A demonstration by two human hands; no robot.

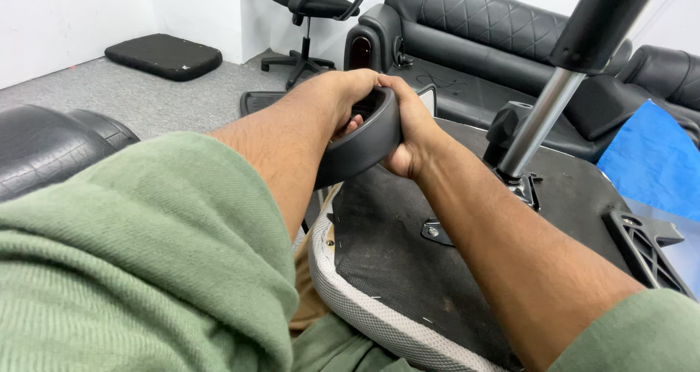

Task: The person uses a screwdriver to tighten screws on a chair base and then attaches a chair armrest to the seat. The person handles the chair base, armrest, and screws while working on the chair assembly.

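Both of my hands grip a curved black plastic armrest [364, 145] at the edge of an upturned office chair seat [394, 248]. My left hand [346, 88] wraps over its top from the left. My right hand [414, 135] clasps it from the right, fingers around the far side. The seat's underside is black fabric with a grey mesh rim held by staples. A chrome and black gas cylinder [561, 73] rises from the metal mechanism [521, 182] on the seat. A small metal bracket [435, 231] lies beside my right forearm.
A second black plastic bracket [645, 244] sticks up at the seat's right side. Behind stand a black leather sofa [474, 44], a black office chair [310, 8] and a black cushion [164, 55] on grey carpet. Blue sheeting [652, 161] lies at right; a black leather cushion [44, 146] at left.
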